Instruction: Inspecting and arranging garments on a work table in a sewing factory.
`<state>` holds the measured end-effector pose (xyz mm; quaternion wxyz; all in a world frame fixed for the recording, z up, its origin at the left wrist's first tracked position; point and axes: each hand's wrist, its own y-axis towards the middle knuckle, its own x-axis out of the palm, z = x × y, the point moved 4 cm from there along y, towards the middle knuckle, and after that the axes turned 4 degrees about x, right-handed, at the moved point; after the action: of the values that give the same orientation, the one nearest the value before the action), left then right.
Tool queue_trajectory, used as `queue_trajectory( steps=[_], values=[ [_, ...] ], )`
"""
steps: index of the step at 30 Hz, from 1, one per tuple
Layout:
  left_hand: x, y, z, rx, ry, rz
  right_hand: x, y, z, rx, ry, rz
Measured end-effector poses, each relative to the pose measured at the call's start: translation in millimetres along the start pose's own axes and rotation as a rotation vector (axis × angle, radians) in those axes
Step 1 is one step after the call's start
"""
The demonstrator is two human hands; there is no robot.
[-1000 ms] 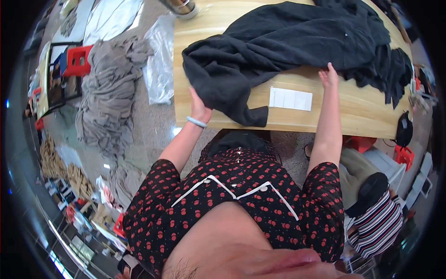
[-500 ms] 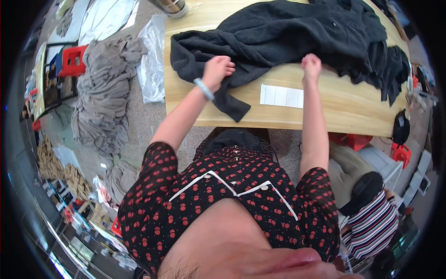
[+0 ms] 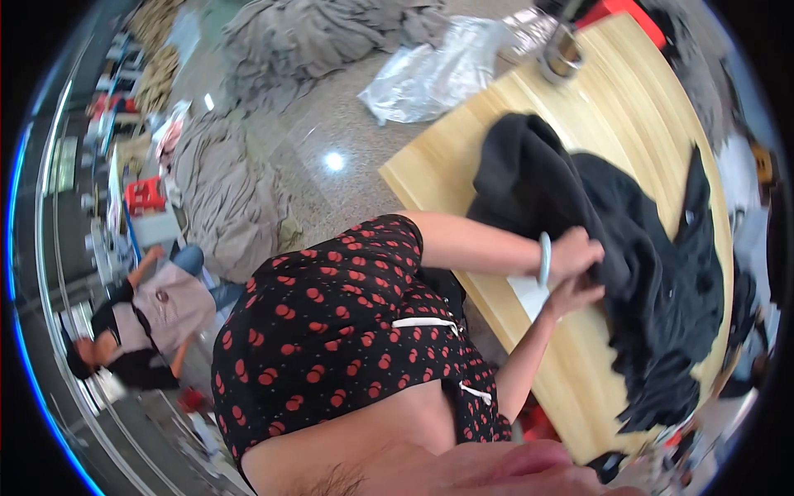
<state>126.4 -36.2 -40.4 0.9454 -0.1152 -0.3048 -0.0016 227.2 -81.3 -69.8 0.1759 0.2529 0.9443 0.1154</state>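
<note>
A black soft-fabric garment (image 3: 662, 273) lies bunched over the wooden table (image 3: 645, 91), with one part raised in a rounded fold at the table's left end. My left hand (image 3: 576, 255), its wrist in a pale bracelet (image 3: 544, 258), is closed on the near edge of this cloth. Just below it, my right hand (image 3: 575, 296) pinches the same edge, its fingertips partly hidden against the fabric. The two hands are close together, almost touching. A white paper strip (image 3: 529, 296) on the tabletop shows partly between my forearms.
A metal cup-like container (image 3: 562, 58) stands at the table's far end. Clear plastic sheeting (image 3: 438, 70) and heaps of grey-brown cloth (image 3: 223, 186) lie on the floor to the left. A person (image 3: 157, 310) sits at the far left, beside a red stool (image 3: 145, 195).
The view has swung round to the left. My hands, apart before, have come together at the garment's edge. The garment's left part is now lifted and folded over.
</note>
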Motion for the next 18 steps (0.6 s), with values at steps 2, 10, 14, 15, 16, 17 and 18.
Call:
queue_trajectory(
  steps=[2, 10, 14, 15, 16, 17, 18],
  values=[
    [25, -37, 43, 0.285, 0.311, -0.370, 9, -8, -1, 0.012, 0.017, -0.075],
    [31, -115, 138, -0.107, 0.027, -0.549, -62, 11, 21, 0.017, -0.205, -0.235],
    [16, -110, 151, -0.092, -0.021, -0.476, -84, 34, 31, 0.015, -0.325, -0.280],
    [11, -109, 146, -0.111, -0.055, -0.405, -89, 36, 34, 0.018, -0.354, -0.281],
    [5, -108, 142, -0.130, -0.088, -0.337, -94, 38, 37, 0.021, -0.382, -0.279],
    [-3, -107, 143, -0.106, -0.093, -0.316, -100, 40, 40, 0.025, -0.408, -0.275],
    [-8, -103, 140, -0.105, -0.049, -0.313, -109, 39, 45, 0.040, -0.443, -0.254]
  ],
)
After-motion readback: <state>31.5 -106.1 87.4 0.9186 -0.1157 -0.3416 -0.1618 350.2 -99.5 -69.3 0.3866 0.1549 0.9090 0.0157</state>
